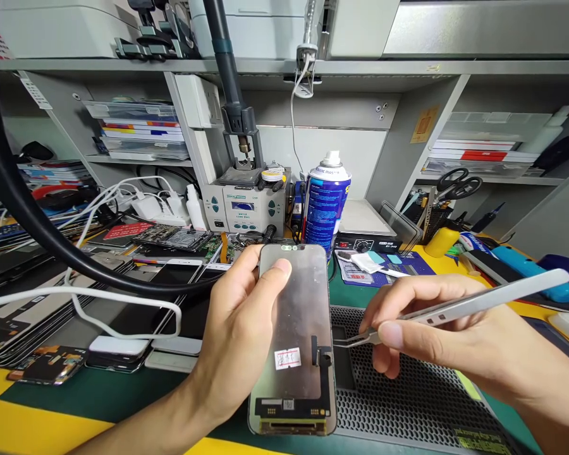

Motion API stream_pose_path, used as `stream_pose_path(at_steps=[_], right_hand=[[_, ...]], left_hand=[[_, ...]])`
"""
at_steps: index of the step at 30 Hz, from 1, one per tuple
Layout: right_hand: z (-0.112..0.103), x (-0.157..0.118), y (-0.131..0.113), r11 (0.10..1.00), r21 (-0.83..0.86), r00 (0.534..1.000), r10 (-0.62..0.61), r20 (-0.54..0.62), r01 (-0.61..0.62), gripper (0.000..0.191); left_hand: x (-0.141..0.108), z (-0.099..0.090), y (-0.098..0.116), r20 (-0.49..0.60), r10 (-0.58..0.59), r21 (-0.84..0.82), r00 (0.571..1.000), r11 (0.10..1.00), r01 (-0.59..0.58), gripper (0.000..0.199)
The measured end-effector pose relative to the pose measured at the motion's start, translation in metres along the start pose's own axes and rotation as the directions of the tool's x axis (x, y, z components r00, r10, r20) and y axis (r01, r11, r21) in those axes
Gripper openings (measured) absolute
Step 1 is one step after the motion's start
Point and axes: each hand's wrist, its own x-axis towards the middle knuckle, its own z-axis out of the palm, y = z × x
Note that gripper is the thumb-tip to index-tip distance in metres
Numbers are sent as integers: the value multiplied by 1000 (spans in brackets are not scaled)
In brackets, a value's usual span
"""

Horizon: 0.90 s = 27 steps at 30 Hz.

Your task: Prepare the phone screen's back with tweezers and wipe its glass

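My left hand [239, 328] grips a phone screen [298, 297] by its left edge, the thumb lying across the upper part of its back. That back is silvery, with a small white label [287, 358] and a black flex cable [323, 379] along the lower right. In my right hand [422, 328] a pair of metal tweezers [474, 303] is pinched between thumb and fingers. The tweezer tips are at the screen's right edge, close to the cable's connector; whether they touch it I cannot tell. Under both lies a dark perforated mat [403, 404].
A blue spray can [326, 205] stands behind the screen, beside a grey soldering station [246, 205]. Phones and loose boards [175, 240] crowd the left. A black hose [42, 234] and white cables [123, 291] loop across the left side. Scissors [458, 183] stand in a holder at right.
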Motion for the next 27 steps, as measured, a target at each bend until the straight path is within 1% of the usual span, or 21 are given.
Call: stream_pose_path(at_steps=[5,13,20,23,27], right_hand=[[-1,1,0,1000,-2,999,5,-33,-5,22],[-2,1,2,999,-23,998,-41,-50,40,20],[-2,1,0,1000,-19,999,-9,-31,9,22],[-2,1,0,1000,-13,1000,-14,-25,14,22],[-2,0,0,1000,5,1000,-9,-15,9,18]], left_hand=[[-1,0,1,20,-4,15,1000,1000,4,17],[-2,-1,5,57,-17,37,998,999,15,13],[-2,0,6,53,-19,26,998,1000,17,13],[-2,0,7,50,-21,21,999,1000,20,14],[-3,1,8,55,-30,21,998,999,29,15]])
